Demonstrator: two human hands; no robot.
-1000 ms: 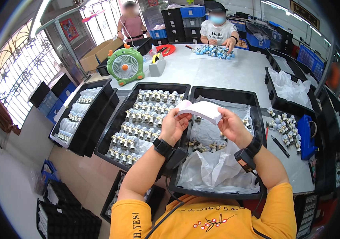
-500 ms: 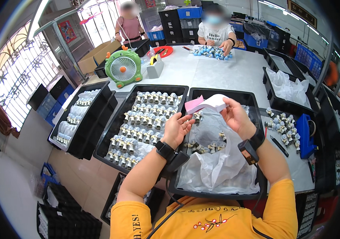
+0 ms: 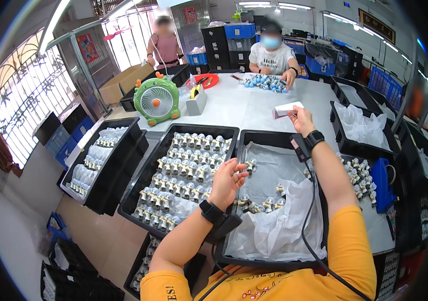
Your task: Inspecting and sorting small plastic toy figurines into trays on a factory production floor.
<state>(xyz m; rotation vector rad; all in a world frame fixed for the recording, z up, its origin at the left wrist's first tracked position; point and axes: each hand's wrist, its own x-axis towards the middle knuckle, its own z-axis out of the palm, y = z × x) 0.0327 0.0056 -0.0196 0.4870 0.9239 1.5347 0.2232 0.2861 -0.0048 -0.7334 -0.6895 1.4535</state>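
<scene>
A small stack of paper slips [image 3: 285, 109], white on top with a pinkish side, is pinched in my right hand [image 3: 301, 120] over the table past the far edge of the right black tray [image 3: 279, 134]. My left hand [image 3: 228, 181] hovers above the border between the two trays, fingers loosely bent and apart, holding nothing. Near its fingertips a small figurine [image 3: 250, 165] stands on the white lining sheet [image 3: 294, 150]. Several more figurines [image 3: 259, 204] lie lower in this tray, partly covered by crumpled white sheeting [image 3: 279, 231].
The left black tray [image 3: 124, 210] holds rows of figurines. Another black tray [image 3: 136, 131] stands farther left. Beyond are a green fan [image 3: 156, 100], a tape dispenser [image 3: 197, 104] and a co-worker [image 3: 271, 57] handling blue pieces. At right lie loose figurines [image 3: 362, 180] beside a blue holder [image 3: 384, 185].
My right hand has carried the paper slips forward and away from my left hand, out past the tray. The left hand has come slightly nearer to me.
</scene>
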